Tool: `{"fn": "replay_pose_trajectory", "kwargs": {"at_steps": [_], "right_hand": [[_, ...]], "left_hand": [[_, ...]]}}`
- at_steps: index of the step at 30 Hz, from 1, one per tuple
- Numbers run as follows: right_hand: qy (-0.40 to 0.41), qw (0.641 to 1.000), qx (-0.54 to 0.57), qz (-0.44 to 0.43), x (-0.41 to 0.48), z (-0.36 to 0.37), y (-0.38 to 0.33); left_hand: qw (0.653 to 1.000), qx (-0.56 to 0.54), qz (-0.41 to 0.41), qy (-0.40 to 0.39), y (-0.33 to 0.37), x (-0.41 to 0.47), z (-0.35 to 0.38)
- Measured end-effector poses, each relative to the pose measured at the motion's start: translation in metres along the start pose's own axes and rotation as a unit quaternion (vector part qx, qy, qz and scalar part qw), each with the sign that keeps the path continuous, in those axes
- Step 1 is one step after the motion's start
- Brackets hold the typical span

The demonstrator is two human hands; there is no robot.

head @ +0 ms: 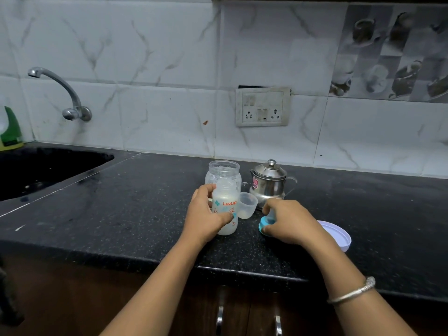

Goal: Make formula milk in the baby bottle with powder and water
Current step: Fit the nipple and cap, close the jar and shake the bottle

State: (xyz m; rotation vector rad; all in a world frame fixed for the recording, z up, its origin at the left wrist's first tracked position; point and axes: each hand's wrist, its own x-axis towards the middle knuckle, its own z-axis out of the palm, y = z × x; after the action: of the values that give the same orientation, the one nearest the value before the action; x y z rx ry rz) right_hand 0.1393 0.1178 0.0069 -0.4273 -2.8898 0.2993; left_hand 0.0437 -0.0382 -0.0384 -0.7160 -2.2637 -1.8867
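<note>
A clear baby bottle [225, 200] with a red logo stands upright and uncapped on the black counter [121, 214], holding milky white liquid. My left hand [206, 214] grips its side, thumb across the front. My right hand [288, 221] grips the bottle's blue ring and nipple cap [265, 223], which sits on the counter to the right. Behind the bottle stands an open clear plastic jar [224, 170]. A translucent cup-shaped cover [247, 204] lies between the bottle and a lidded steel pot [269, 183].
A white round lid [338, 235] lies on the counter beside my right wrist. A dark sink [43, 170] with a wall tap [65, 95] is at the left, with a green bottle [9, 129] in the corner. A socket panel [263, 106] is on the tiled wall.
</note>
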Motion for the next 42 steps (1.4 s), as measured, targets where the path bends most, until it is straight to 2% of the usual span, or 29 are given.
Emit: {"fn": "replay_pose_trajectory", "kwargs": {"at_steps": [2, 6, 9, 11, 14, 20, 28, 32, 34, 39, 42], "right_hand": [[0.011, 1.0, 0.013, -0.005, 0.0, -0.004, -0.003], [0.091, 0.993, 0.068, -0.03, 0.003, -0.023, -0.017], [0.183, 0.974, 0.113, -0.075, 0.006, -0.041, -0.035], [0.212, 0.96, 0.148, -0.108, 0.009, -0.049, -0.047], [0.158, 0.958, 0.194, -0.14, 0.014, -0.052, -0.063], [0.099, 0.972, 0.118, -0.175, 0.019, -0.038, -0.074], [0.11, 0.974, 0.094, -0.173, 0.027, -0.033, -0.072], [0.144, 0.973, 0.031, -0.176, 0.031, -0.027, -0.075], [0.14, 0.971, 0.06, -0.184, 0.03, -0.025, -0.074], [0.076, 0.955, 0.23, -0.17, 0.029, -0.024, -0.067], [0.101, 0.953, 0.245, -0.149, 0.033, -0.019, -0.066]], "left_hand": [[1.0, -0.004, 0.001, -0.002, 0.002, -0.001, 0.0], [1.0, -0.006, -0.002, -0.002, 0.003, -0.001, 0.001], [1.0, -0.002, -0.001, -0.003, 0.001, -0.001, 0.001], [1.0, -0.003, -0.001, 0.0, 0.001, -0.001, 0.001], [1.0, -0.011, -0.002, 0.002, 0.002, -0.001, 0.002], [1.0, -0.013, 0.003, -0.002, 0.004, -0.002, 0.001], [1.0, -0.022, 0.016, -0.003, 0.005, -0.003, 0.0], [1.0, -0.023, 0.021, 0.002, 0.008, -0.004, 0.001], [0.999, -0.025, 0.026, 0.003, 0.009, -0.004, 0.001], [0.999, -0.021, 0.039, 0.003, 0.008, -0.004, 0.0], [0.999, -0.022, 0.039, 0.002, 0.008, -0.004, 0.0]]}}
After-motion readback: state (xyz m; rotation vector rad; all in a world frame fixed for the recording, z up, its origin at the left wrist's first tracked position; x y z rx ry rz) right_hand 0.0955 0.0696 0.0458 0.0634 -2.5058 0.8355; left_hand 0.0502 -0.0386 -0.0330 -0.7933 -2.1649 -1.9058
